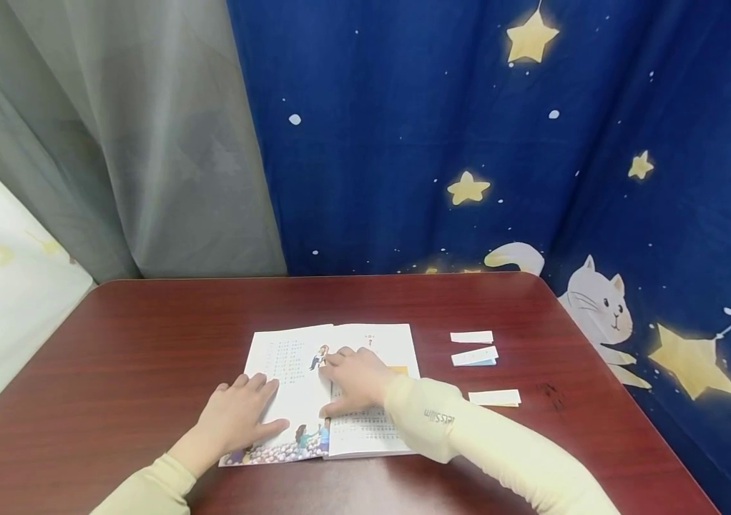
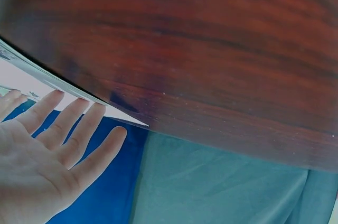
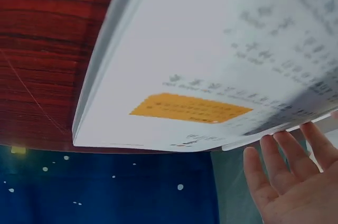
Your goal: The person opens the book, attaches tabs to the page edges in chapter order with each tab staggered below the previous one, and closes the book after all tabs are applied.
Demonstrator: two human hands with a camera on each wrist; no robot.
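An open book (image 1: 295, 400) lies on the dark red table, with printed text and coloured pictures on its pages. My left hand (image 1: 237, 415) rests on the left page near its outer edge, fingers spread and thumb pointing inward. On the inner part of the book, by the fold, lies my right hand (image 1: 357, 379), its fingers reaching left across the fold. In the right wrist view the right page (image 3: 158, 34) shows an orange text box (image 3: 190, 109), and the fingers of the right hand (image 3: 296, 171) extend at the fold. Neither hand grips anything.
Three small folded paper slips lie right of the book: a far one (image 1: 471, 337), a middle one (image 1: 475, 356) with a blue underside, and a near one (image 1: 494, 398). The table (image 1: 166, 336) backs onto a grey curtain (image 1: 192, 143) and a blue star-patterned curtain (image 1: 372, 143).
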